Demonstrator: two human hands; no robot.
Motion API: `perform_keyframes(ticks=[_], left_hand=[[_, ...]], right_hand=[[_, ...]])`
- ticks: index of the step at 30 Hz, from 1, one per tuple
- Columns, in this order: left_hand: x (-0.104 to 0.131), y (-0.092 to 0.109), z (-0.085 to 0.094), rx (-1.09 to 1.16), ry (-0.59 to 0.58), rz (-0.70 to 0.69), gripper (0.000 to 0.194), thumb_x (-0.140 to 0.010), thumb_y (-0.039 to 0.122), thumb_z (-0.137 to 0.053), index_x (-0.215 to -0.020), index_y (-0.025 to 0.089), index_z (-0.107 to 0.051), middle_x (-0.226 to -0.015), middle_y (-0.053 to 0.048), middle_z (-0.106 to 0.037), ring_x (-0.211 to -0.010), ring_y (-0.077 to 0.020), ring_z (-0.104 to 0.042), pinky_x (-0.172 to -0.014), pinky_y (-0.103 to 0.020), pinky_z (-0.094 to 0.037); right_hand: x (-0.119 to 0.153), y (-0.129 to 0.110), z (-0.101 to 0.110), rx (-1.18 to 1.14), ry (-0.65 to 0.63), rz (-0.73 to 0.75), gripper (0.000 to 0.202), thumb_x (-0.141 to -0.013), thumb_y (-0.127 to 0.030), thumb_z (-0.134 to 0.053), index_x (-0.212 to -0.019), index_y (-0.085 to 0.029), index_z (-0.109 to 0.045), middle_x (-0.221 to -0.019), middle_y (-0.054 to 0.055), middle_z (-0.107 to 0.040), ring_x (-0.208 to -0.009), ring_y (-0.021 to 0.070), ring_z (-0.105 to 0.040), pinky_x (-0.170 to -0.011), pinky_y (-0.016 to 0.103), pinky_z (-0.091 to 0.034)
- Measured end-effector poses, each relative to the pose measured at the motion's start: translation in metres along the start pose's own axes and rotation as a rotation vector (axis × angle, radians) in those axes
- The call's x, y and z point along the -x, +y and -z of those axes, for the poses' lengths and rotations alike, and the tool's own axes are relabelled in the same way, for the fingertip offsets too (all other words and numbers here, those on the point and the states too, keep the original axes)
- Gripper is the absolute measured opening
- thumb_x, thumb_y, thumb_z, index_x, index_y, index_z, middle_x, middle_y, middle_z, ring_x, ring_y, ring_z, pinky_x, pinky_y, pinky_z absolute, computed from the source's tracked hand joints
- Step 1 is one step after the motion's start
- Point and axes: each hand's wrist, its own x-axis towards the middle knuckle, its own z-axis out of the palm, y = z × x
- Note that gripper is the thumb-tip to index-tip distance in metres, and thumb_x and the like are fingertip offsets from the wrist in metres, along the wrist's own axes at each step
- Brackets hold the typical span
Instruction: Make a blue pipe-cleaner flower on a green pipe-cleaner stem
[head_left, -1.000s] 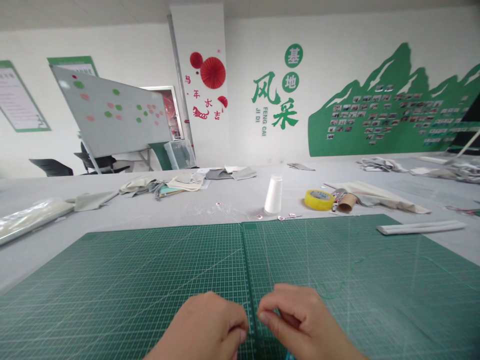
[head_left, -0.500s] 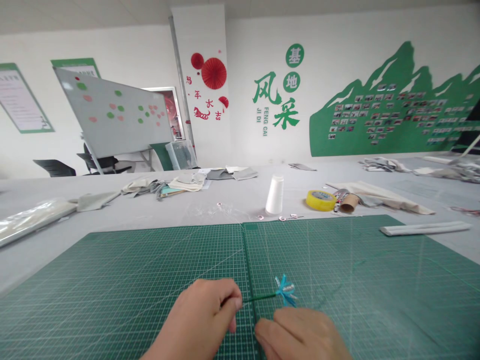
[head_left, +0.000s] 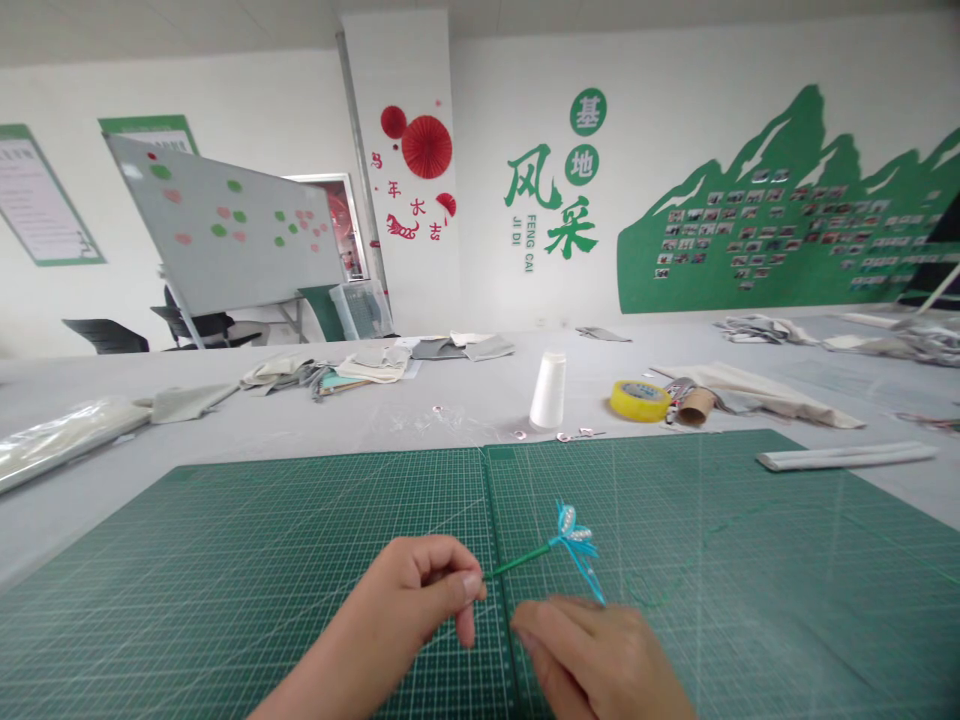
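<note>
My left hand (head_left: 439, 590) pinches the green stem of a small craft flower (head_left: 574, 535) between thumb and forefinger. The stem points up to the right, and the head has thin blue petals, some lined with white bead-like dots. Just below the flower, my right hand (head_left: 592, 655) is closed, its thumb and fingers pressed together; anything in them is hidden. A long blue petal or strand hangs down to the back of that hand. Thin green thread (head_left: 709, 530) curves over the green cutting mat (head_left: 322, 520) to the right.
Beyond the mat stand a white thread cone (head_left: 549, 390) and a yellow tape roll (head_left: 639, 400) beside a cardboard tube (head_left: 696, 406). A white folded strip (head_left: 847, 457) lies across the mat's right edge. Fabric scraps (head_left: 375, 363) and a plastic-wrapped bundle (head_left: 67, 440) lie farther left.
The flower has risen and its stem tilts more steeply upward, its head turned to show more petals. My left hand has lifted slightly; my right hand has also come up a little.
</note>
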Motion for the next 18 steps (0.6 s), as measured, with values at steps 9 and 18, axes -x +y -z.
perform_keyframes(ticks=[9, 18], left_hand=[[0.002, -0.002, 0.001, 0.184, -0.112, 0.012, 0.021, -0.076, 0.037, -0.062, -0.073, 0.016, -0.061, -0.051, 0.005, -0.059, -0.039, -0.0063, -0.021, -0.041, -0.021, -0.014], [0.007, -0.002, -0.002, 0.182, -0.274, 0.029, 0.012, -0.076, 0.027, -0.060, -0.071, 0.017, -0.065, -0.050, 0.005, -0.060, -0.039, -0.0068, -0.023, -0.041, -0.021, -0.015]], right_hand=[[-0.003, 0.002, 0.002, -0.240, 0.009, -0.136, 0.024, -0.092, -0.016, -0.041, -0.087, -0.020, -0.064, -0.069, 0.001, -0.065, -0.060, 0.0138, -0.061, -0.058, 0.022, -0.045], [-0.006, 0.011, -0.005, -0.409, -0.044, -0.279, 0.023, -0.089, -0.020, -0.048, -0.074, -0.020, -0.065, -0.064, -0.001, -0.063, -0.057, 0.0125, -0.056, -0.054, 0.021, -0.041]])
